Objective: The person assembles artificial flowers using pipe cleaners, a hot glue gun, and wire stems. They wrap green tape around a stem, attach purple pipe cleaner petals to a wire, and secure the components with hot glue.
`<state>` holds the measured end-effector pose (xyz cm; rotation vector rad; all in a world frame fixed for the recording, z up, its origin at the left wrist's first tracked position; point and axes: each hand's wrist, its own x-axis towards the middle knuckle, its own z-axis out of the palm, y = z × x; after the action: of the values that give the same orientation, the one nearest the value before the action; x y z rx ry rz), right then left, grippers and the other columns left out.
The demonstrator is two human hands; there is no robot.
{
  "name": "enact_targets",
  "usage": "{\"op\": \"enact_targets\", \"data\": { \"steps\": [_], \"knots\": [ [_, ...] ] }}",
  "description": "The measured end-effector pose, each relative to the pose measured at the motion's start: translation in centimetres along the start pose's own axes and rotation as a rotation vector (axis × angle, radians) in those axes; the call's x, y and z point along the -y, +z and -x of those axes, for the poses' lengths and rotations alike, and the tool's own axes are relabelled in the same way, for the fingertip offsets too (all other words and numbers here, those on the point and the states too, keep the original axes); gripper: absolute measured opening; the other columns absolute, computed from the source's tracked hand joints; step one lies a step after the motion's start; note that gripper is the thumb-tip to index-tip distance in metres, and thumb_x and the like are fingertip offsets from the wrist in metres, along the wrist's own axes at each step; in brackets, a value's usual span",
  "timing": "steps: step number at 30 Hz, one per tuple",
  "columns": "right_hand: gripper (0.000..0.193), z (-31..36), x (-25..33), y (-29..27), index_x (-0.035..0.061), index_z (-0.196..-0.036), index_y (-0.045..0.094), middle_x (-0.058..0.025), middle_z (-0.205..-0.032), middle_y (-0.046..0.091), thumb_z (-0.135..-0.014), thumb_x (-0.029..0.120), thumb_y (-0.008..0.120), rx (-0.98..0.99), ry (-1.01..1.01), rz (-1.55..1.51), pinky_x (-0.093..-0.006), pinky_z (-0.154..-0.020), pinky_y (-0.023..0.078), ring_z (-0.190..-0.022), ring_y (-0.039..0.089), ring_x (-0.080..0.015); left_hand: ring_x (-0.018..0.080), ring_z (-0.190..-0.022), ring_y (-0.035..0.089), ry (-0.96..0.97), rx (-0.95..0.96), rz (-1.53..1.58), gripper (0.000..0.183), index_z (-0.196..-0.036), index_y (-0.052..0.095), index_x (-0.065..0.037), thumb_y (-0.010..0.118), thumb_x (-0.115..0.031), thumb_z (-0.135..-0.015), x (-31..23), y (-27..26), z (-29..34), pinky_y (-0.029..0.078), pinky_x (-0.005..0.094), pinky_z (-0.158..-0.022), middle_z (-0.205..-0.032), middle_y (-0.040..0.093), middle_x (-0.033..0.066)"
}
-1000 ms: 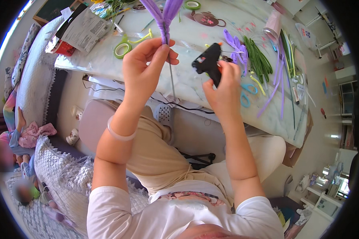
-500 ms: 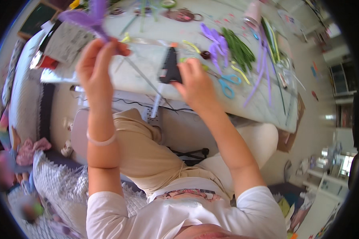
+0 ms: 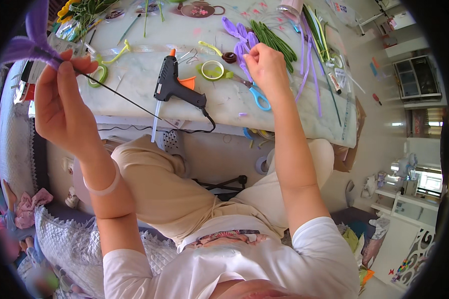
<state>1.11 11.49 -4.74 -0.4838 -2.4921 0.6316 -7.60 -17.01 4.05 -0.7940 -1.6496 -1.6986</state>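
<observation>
In my left hand [image 3: 67, 107], at the left, a purple pipe-cleaner flower [image 3: 32, 47] is pinched by its thin dark wire stem [image 3: 119, 94], which slants down to the right. My right hand [image 3: 268, 67] is closed, its fingertips at the loose purple petals [image 3: 241, 37] on the table; what it grips, if anything, is hidden. Between my hands lies a black glue gun [image 3: 173, 82] with an orange tip, a clear glue stick [image 3: 156, 122] poking past the table edge. Next to my right hand are blue-handled scissors [image 3: 258, 97] and a roll of green tape [image 3: 212, 70].
Green pipe-cleaner stems [image 3: 274, 42] lie beyond my right hand, with long purple strips [image 3: 312, 65] beside them. Another green tape roll [image 3: 99, 74] is near my left hand. The glue gun's black cord [image 3: 184, 131] runs along the front edge of the marble-patterned table [image 3: 119, 112].
The glue gun has left my right hand and now lies on the table. My right hand has moved right to the purple petals. My left hand has carried the flower left and lower.
</observation>
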Motion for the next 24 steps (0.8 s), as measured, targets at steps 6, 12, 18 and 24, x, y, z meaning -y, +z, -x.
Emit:
{"op": "enact_targets", "data": {
  "steps": [6,12,18,24],
  "knots": [
    [0.018,-4.9,-1.5,1.0,0.0006,-0.076,0.061,-0.0194,-0.076,0.063,-0.074,0.018,0.066,-0.038,-0.091,0.079,-0.0419,-0.067,0.049,-0.075,0.061,-0.0352,0.0203,-0.07,0.063,-0.197,0.009,0.241,0.019,-0.099,0.057,0.013,0.05,-0.002,-0.088,-0.6,-1.5,-4.1,0.053,0.0293,-0.071,-0.084,0.064,0.0167],
    [0.019,-10.1,-2.6,4.7,0.0006,-0.084,0.066,-0.0235,-0.087,0.063,-0.073,0.016,0.063,0.254,0.119,0.354,-0.041,-0.076,0.05,-0.086,0.062,-0.0361,0.0196,-0.07,0.063,-0.246,0.203,0.46,0.019,-0.1,0.058,0.01,0.052,-0.002,-0.087,-1.9,2.1,-4.4,0.051,0.0274,-0.067,-0.085,0.064,0.0156],
    [0.018,-9.5,-3.4,4.6,0.0003,-0.081,0.066,-0.024,-0.086,0.063,-0.07,0.014,0.064,0.285,0.038,0.254,-0.0407,-0.072,0.051,-0.082,0.062,-0.0372,0.0151,-0.069,0.062,-0.446,0.348,0.512,0.014,-0.095,0.057,0.008,0.05,-0.001,-0.089,-2.3,8.6,0.8,0.05,0.0256,-0.066,-0.08,0.063,0.01],
    [0.016,-6.3,-0.3,-4.5,-0.0004,-0.092,0.06,-0.0052,-0.078,0.063,-0.078,0.007,0.062,0.19,0.219,-0.932,-0.0214,-0.052,0.045,-0.056,0.054,-0.0085,0.0153,-0.075,0.063,-0.481,0.375,0.42,0.013,-0.097,0.057,0.006,0.051,-0.003,-0.089,-1.8,10.4,4.3,0.049,0.0257,-0.07,-0.078,0.064,0.0088]
  ]
}}
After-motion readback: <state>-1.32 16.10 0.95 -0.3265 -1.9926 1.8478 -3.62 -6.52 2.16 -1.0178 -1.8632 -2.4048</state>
